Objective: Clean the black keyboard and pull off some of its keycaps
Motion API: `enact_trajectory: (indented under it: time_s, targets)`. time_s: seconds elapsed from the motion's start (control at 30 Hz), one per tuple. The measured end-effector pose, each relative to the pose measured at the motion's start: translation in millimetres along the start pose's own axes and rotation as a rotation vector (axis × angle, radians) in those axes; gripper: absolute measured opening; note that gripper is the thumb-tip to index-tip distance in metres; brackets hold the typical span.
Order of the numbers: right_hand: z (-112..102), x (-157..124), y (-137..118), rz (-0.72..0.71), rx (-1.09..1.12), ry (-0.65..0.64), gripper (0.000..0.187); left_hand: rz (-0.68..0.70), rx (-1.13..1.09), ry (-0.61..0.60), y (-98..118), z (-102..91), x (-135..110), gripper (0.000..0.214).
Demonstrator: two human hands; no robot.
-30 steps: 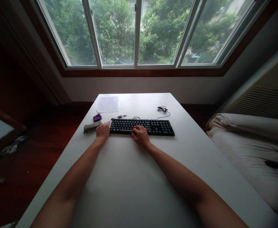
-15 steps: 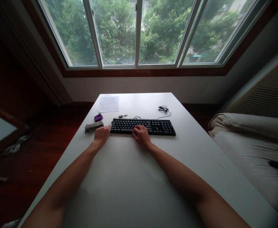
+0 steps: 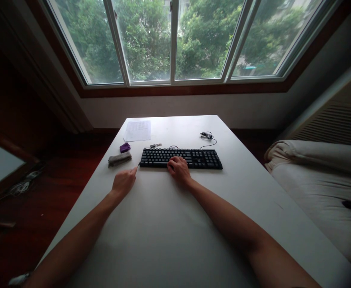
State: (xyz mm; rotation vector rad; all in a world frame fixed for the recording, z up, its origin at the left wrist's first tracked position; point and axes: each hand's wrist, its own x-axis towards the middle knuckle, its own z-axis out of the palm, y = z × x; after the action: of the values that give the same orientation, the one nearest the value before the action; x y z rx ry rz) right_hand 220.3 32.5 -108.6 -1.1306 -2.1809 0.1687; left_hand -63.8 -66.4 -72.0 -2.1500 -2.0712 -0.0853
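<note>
A black keyboard [image 3: 205,159] lies flat across the white table. My right hand [image 3: 179,169] is on its front middle part, fingers curled over the keys at the front edge. My left hand [image 3: 124,181] is closed in a pinch just off the keyboard's front left corner. From its fingertips a thin, stick-like tool [image 3: 138,165] points towards that corner; its kind is too small to make out. Left of the keyboard lie a folded grey cloth [image 3: 119,159] and a small purple cloth or pouch [image 3: 125,148].
Behind the keyboard are a few small slim metal pieces [image 3: 155,145] and a coiled black cable [image 3: 206,136]. A printed sheet of paper [image 3: 137,131] lies at the table's far left. To the right of the table [image 3: 169,224] stands a pale padded seat [image 3: 301,180].
My left hand has drawn back from the keyboard's left side, towards me and slightly left, with the thin tool in it. My right hand stays on the keyboard.
</note>
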Motion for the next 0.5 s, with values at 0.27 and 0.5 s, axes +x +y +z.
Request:
enact_trajectory:
  time_s: [0.27,0.5]
  targets:
    - [-0.8,0.5,-0.4,0.003,-0.006,-0.002,0.01,-0.023,-0.356,-0.006,-47.4,-2.5,-4.7,0.041]
    - [-0.2,0.4,0.8,0.006,-0.003,-0.005,0.011,0.002,-0.74,0.098,-11.0,3.8,20.8,0.053]
